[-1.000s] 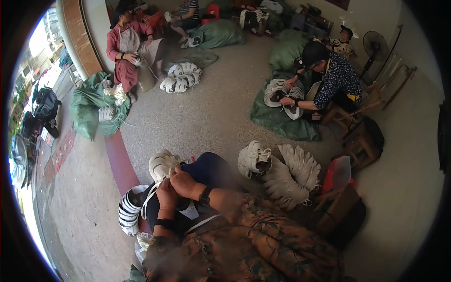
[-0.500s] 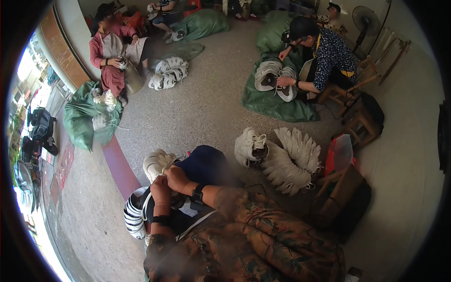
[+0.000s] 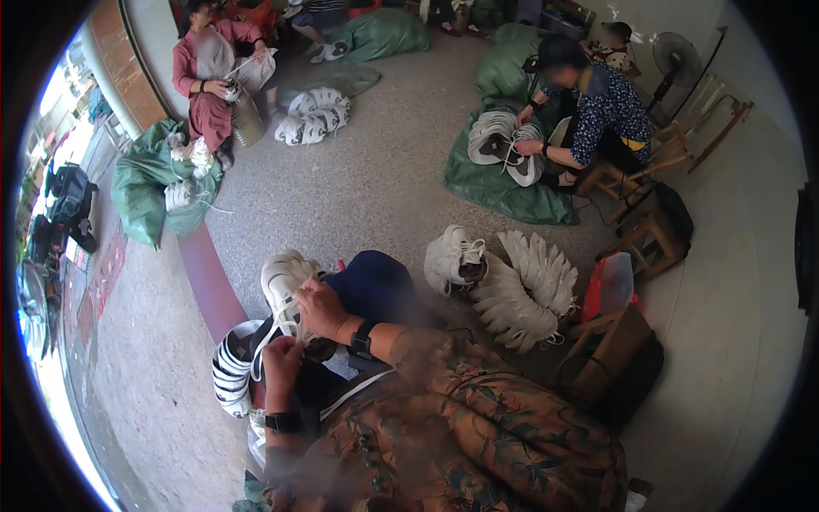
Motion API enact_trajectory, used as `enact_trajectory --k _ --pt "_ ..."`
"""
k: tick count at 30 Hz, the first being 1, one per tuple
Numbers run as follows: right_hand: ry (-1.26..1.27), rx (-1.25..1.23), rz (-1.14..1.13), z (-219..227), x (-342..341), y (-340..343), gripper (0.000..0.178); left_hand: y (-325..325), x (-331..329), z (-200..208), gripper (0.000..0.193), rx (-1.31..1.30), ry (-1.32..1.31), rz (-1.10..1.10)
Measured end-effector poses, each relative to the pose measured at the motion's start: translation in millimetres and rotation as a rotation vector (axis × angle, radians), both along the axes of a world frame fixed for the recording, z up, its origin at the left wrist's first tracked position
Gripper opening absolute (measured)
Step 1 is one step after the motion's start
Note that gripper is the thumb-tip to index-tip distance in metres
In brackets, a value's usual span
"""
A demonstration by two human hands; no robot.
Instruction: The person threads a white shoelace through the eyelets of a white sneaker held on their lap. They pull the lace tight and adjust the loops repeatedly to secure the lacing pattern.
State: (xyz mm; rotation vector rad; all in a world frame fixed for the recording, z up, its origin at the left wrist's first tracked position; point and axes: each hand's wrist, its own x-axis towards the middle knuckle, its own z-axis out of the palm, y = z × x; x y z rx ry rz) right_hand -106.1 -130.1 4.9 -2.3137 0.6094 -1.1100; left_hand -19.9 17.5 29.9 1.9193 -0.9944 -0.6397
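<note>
A white shoe [image 3: 280, 275] rests in front of me, just left of my dark blue-clad knee [image 3: 375, 286]. Loose white shoelace [image 3: 287, 328] loops out of its opening. Low and near me, my left hand [image 3: 281, 360] pinches an end of the lace. My right hand [image 3: 322, 309] is closed at the shoe's lacing, its fingertips on the lace. Beside my left arm curves a stack of white shoes with dark stripes [image 3: 232, 367], partly hidden behind my leg.
To the right, a curved row of white shoes [image 3: 520, 294] lies on the floor beside a laced white shoe [image 3: 455, 260]. Further right stand a red bag [image 3: 607, 286] and a wooden stool [image 3: 606, 350]. Ahead, co-workers sit by green sacks [image 3: 141, 192] and shoe stacks [image 3: 314, 115].
My hands were close together over the shoe. Now my left hand has drawn down toward me, and the lace loops show between them. The view has shifted slightly.
</note>
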Motion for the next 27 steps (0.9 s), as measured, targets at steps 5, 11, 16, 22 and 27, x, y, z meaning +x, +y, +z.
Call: enact_trajectory --k 5,11,16,22,27 --pt "0.162 -0.185 0.220 -4 8 0 0.018 -5 18 -4 0.010 -0.111 0.672 0.157" --pt "0.201 -0.128 0.257 -2 5 2 0.014 -14 18 -12 0.003 -0.264 0.756 0.361" --pt "0.226 -0.139 0.298 0 10 3 0.024 -28 24 -10 0.003 -0.360 0.676 0.469" --pt "0.240 -0.111 0.283 -1 10 2 0.028 -41 30 -15 0.008 -0.397 0.645 0.538" --pt "0.236 -0.096 0.290 0 9 2 0.028 -49 35 -20 0.012 -0.192 0.048 0.443"
